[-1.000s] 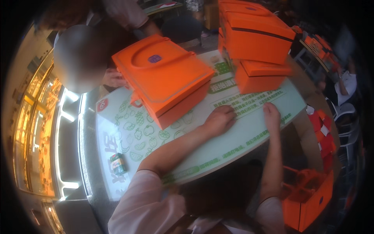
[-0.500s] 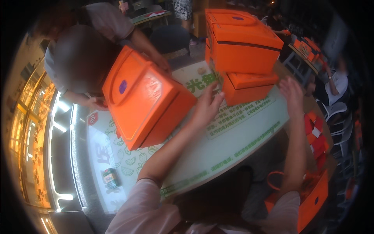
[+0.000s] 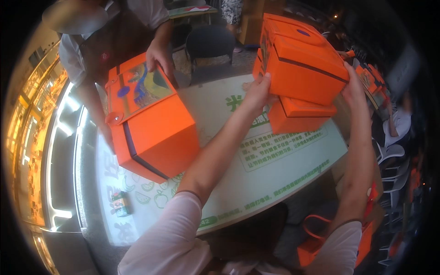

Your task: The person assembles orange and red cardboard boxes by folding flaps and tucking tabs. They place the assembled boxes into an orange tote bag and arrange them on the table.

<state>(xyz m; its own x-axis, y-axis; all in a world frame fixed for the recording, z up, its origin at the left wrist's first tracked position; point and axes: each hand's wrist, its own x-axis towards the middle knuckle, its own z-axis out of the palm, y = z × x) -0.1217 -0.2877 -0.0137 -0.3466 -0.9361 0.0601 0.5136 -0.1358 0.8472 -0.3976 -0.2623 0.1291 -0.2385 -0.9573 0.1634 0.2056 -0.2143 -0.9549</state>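
Note:
Both my hands are on a large orange gift box (image 3: pixel 307 71), which rests askew on a smaller orange box (image 3: pixel 300 117) at the table's far right. My left hand (image 3: pixel 260 93) presses the large box's left side, fingers partly hidden behind it. Against its right side lies my right hand (image 3: pixel 354 87), fingers wrapped over the edge. Across the table at the left, a co-worker's hand (image 3: pixel 159 59) grips the top edge of another orange box (image 3: pixel 158 142), which has a dark band and a coloured picture panel.
The white table (image 3: pixel 220 192) has green print. A small green box (image 3: pixel 120 204) lies at its left end. An orange carrier (image 3: pixel 309 250) with a loop handle stands below my right arm. A dark chair (image 3: pixel 209 46) is beyond the table; a lit display case (image 3: pixel 34 151) runs along the left.
My hands have moved from the air in front of the stack onto the sides of the upper box. The co-worker's box has turned, and the co-worker stands more upright.

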